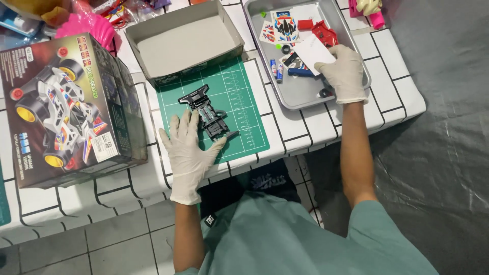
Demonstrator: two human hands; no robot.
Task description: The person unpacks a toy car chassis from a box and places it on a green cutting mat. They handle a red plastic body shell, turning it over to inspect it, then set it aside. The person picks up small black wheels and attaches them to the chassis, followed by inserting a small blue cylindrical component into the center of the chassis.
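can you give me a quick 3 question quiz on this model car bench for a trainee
1. True or false: the left hand lies flat on the green cutting mat beside the black chassis.
2. What does the right hand reach into?
A. the grey box lid
B. the metal tray
C. the kit box
3. Fill in: both hands wear white ____.

Key: 1 true; 2 B; 3 gloves.
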